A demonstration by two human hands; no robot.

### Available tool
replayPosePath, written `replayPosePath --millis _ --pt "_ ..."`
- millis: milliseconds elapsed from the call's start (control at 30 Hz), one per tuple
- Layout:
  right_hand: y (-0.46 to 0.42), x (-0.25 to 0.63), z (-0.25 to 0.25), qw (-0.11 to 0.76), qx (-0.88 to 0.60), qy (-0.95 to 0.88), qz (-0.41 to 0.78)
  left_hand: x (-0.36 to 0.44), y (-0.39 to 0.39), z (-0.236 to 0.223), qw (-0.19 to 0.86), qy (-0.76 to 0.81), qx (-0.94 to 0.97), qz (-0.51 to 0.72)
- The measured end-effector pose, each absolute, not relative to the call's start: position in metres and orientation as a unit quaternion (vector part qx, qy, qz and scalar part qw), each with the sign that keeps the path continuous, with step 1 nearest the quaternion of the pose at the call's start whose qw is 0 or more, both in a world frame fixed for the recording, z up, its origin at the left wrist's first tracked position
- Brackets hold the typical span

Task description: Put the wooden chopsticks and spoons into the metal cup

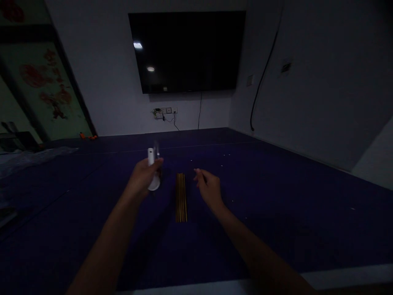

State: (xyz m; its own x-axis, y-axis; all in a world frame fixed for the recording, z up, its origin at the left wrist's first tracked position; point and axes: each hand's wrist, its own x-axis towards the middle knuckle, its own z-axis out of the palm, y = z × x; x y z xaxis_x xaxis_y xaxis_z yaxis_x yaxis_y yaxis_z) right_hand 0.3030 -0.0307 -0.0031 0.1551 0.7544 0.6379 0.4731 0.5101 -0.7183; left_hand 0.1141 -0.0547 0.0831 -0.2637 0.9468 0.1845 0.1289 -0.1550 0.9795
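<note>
The scene is dimly lit, and its lower part is filled by a broad, dark blue-purple flat surface (291, 196). Above its far edge, a wide, black rectangular television (196, 49) is mounted on the pale wall. In the middle of the surface, slender yellow-brown sticks (181, 197) are laid side by side in a neat row, pointed away from the wearer. To their right, the right hand (209, 186) is held near with fingers curled inward; whether anything is pinched cannot be told. To their left, a white object with a narrow, holed upper end and a rounded base (150, 155), partly blurred, is gripped by the left hand (143, 174).
</note>
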Motion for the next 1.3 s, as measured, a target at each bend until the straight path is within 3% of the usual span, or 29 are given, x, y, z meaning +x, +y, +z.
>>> replayPosePath --millis 167,400,833,1300 --pt "-0.020 0.315 -0.003 0.624 -0.479 -0.575 0.225 0.206 -0.041 0.040 0.482 0.457 0.535 0.522" --pt "-0.003 0.321 -0.021 0.537 -0.542 -0.584 0.277 0.223 -0.017 -0.011 0.503 0.480 0.483 0.532" --pt "0.012 0.331 -0.043 0.442 -0.615 -0.605 0.246 0.217 -0.011 -0.027 0.619 0.453 0.379 0.518" --pt "0.001 0.331 -0.039 0.342 -0.648 -0.658 0.175 0.207 -0.011 -0.028 0.641 0.437 0.353 0.523"
